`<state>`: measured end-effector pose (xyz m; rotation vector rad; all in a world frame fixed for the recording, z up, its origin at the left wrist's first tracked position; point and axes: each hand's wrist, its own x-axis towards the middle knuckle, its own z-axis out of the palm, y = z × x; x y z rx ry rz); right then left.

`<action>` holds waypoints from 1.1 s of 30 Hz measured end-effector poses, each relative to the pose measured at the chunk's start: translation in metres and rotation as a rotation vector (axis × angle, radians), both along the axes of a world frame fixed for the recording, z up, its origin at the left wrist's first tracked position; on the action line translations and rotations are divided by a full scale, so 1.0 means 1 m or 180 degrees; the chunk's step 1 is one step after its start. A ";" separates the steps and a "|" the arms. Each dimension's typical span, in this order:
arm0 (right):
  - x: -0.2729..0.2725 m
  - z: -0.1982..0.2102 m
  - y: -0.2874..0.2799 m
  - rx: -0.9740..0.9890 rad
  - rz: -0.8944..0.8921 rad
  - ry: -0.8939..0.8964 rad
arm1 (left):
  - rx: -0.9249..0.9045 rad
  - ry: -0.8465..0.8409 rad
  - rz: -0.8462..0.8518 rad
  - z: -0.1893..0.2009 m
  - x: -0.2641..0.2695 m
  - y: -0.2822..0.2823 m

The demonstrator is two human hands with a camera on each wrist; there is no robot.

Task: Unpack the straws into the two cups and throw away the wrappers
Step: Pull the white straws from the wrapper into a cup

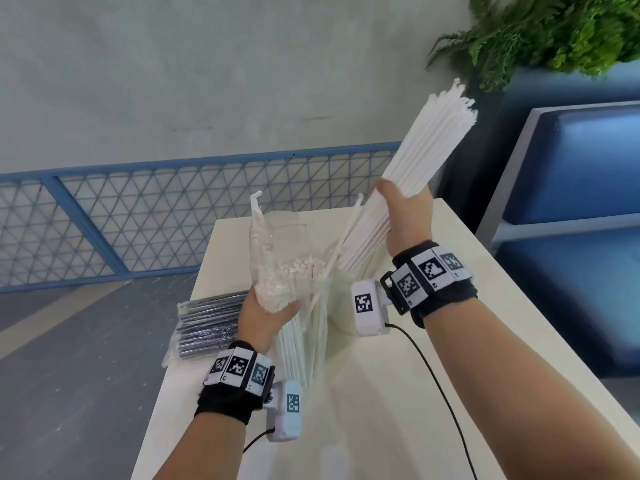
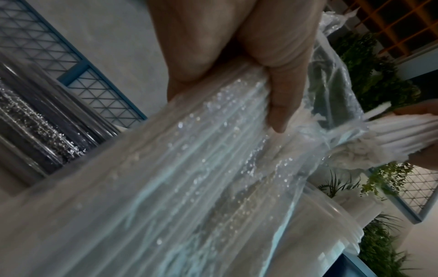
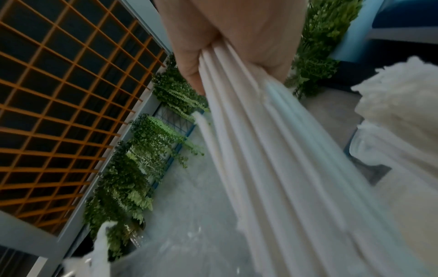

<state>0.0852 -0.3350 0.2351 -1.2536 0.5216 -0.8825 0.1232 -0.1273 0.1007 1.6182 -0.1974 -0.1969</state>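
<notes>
My left hand [image 1: 268, 311] grips a clear plastic wrapper [image 1: 277, 244] that still holds several white straws [image 1: 304, 337]; in the left wrist view the fingers [image 2: 279, 105] curl round the wrapped pack [image 2: 189, 178]. My right hand [image 1: 407, 213] grips a thick bundle of white straws [image 1: 429, 143], lifted up and right, its lower ends near the wrapper's torn mouth. In the right wrist view the bundle [image 3: 272, 150] runs from the fingers [image 3: 192, 69]. A translucent cup [image 1: 341, 306] stands behind the wrapper, mostly hidden; its rim [image 2: 336, 221] shows in the left wrist view.
A sealed pack of black straws [image 1: 207, 323] lies at the white table's [image 1: 398, 393] left edge. A blue bench [image 1: 575, 209] stands to the right, a fern planter [image 1: 540, 36] behind it, a blue mesh railing [image 1: 173, 209] beyond the table.
</notes>
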 end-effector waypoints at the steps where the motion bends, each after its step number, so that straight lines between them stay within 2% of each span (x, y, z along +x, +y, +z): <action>1: 0.000 -0.003 0.004 -0.0028 0.0167 -0.0022 | -0.0003 0.0001 -0.0003 -0.001 0.001 0.000; 6: 0.001 -0.004 0.022 -0.0420 0.0684 0.0001 | 0.0007 0.0025 0.0023 -0.006 0.004 -0.001; 9: 0.001 0.003 0.026 -0.0788 0.0603 0.0154 | 0.0016 0.0065 0.0044 -0.008 0.005 -0.001; 13: 0.001 0.010 0.026 -0.1620 0.0442 0.0333 | 0.0034 0.0020 0.0033 -0.007 0.004 -0.002; 15: 0.001 0.008 0.026 -0.1790 0.0402 0.0325 | 0.0031 0.0013 0.0025 -0.007 0.004 -0.002; 21: 0.003 -0.010 0.020 -0.0853 0.0052 -0.0070 | 0.0143 -0.0122 0.0021 -0.009 0.004 -0.003; 28: 0.007 -0.057 0.017 -0.0719 0.0066 0.0383 | 0.0069 -0.0182 -0.0079 -0.006 -0.001 0.001; 33: 0.008 -0.059 0.014 -0.0687 0.0137 0.0156 | 0.0006 -0.0162 -0.0116 -0.006 -0.001 0.000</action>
